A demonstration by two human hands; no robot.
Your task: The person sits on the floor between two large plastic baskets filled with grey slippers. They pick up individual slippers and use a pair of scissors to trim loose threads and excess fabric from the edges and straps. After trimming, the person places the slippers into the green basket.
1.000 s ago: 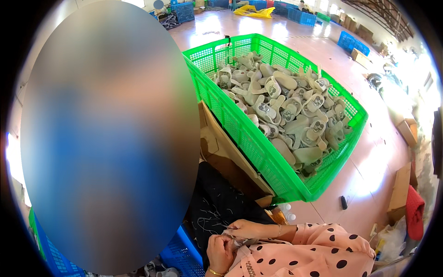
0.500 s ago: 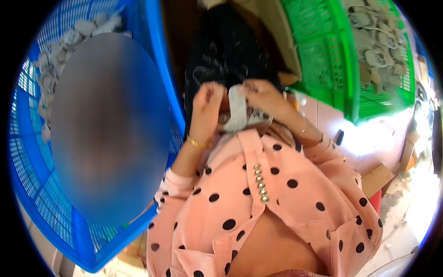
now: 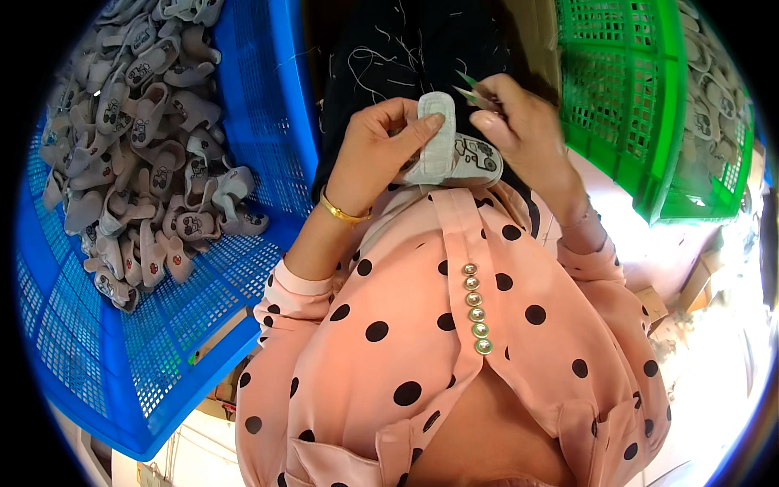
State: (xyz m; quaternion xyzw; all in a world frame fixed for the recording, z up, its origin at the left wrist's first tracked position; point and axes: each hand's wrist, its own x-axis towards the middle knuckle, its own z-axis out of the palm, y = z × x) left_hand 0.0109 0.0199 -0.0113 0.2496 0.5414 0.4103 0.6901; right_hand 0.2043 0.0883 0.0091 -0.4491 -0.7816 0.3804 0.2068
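Observation:
My left hand [image 3: 377,150] is closed on a small whitish fabric shoe upper [image 3: 436,154], its thumb pressed on the strap-like end that stands upright. The rest of the upper, with a dark embroidered vehicle, lies toward my right hand, just above my lap. My right hand [image 3: 523,130], slightly blurred, is wrapped round a pair of thread snips [image 3: 473,89]. Their two pointed blades stand apart and reach out toward the left, beyond the strap's tip. The snips' grip is hidden inside the fingers. The blades do not touch the fabric.
At the left stands a large blue plastic basket [image 3: 280,122] with a heap of similar shoe uppers [image 3: 154,122]. A green basket [image 3: 604,89] with more of them is at the right. Loose threads [image 3: 381,61] cling to my dark trousers. A cardboard box [image 3: 702,280] sits at the far right.
My hands have moved apart, the right one rising to the right. The snips' blades now show, and the upper's embroidered side is in plain view. The blurred oval over the blue basket is gone.

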